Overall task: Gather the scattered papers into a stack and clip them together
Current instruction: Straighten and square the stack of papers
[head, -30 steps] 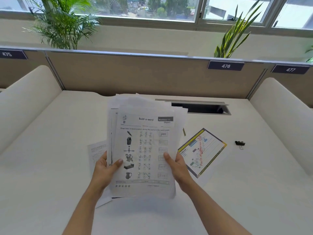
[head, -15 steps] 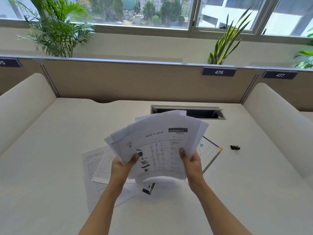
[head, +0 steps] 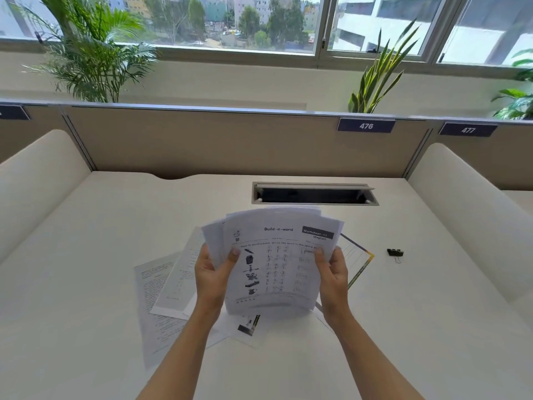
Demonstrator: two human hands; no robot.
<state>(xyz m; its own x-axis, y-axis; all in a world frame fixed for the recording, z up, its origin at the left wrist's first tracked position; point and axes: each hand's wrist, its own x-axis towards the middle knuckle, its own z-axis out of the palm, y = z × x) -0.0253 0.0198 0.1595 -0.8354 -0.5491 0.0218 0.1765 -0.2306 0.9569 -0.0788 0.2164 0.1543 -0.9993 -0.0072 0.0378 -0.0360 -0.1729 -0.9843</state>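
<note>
Lit brightly and evenly by daylight through the far windows (head: 245, 24), with the pale building (head: 490, 44) outside at far right nearly blown out and the white desk (head: 86, 284) washed low in contrast. Shows only soft, faint shadows, just under the raised papers (head: 277, 269) and beside the loose sheets (head: 155, 284) near the left. Bends straight lines towards the edges, bowing the partition rail (head: 202, 106) and curving the padded side walls (head: 34, 183) inward, and softens the small print on the papers, though reads crisp on the 476 label (head: 365, 126).
</note>
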